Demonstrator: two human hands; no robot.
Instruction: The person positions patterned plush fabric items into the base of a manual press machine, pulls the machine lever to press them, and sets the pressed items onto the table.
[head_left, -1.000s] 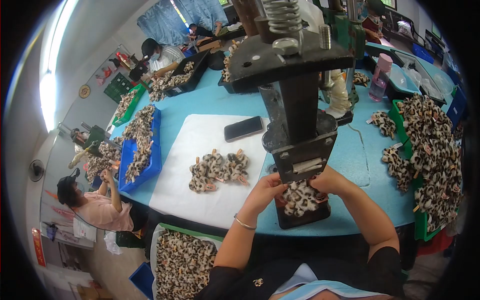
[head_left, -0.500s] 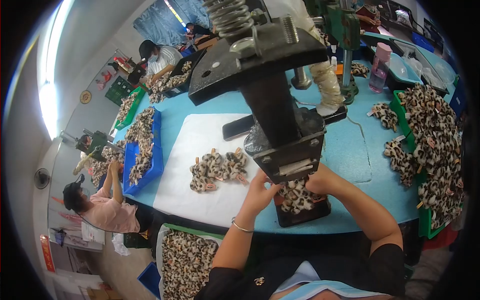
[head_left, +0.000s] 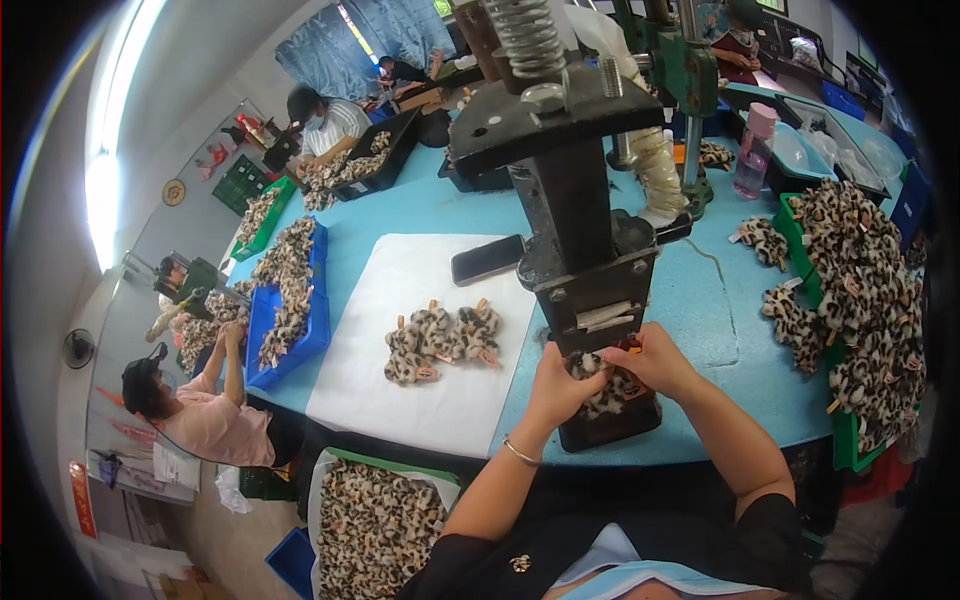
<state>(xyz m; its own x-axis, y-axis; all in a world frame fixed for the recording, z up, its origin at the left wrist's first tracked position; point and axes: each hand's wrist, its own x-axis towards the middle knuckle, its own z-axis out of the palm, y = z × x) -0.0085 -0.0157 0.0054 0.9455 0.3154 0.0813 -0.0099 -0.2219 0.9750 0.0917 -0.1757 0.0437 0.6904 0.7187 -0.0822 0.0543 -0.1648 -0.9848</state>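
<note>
A small fluffy plush piece (head_left: 608, 400), cream with dark spots and an orange-pink tag, is held between my two hands under the black press head (head_left: 598, 285). My left hand (head_left: 565, 388) closes on its left side, thumb across the top. On the right side my right hand (head_left: 655, 360) pinches it near the tag, its thumb pointing inward. Below the plush is the dark press base (head_left: 612, 433). Part of the plush is covered by my fingers. Several similar plush pieces (head_left: 432, 338) lie on the white sheet (head_left: 370, 400) to the left.
A black phone (head_left: 488, 259) lies beside the press. Green crates (head_left: 848, 445) heaped with plush stand at right, near a pink bottle (head_left: 755, 150). A lined crate (head_left: 380, 525) of plush sits below the table edge. Co-workers sit at left by a blue bin (head_left: 262, 372).
The view has shifted slightly. My hands have come closer together, and both thumbs now lie over the plush. More of it is covered than before.
</note>
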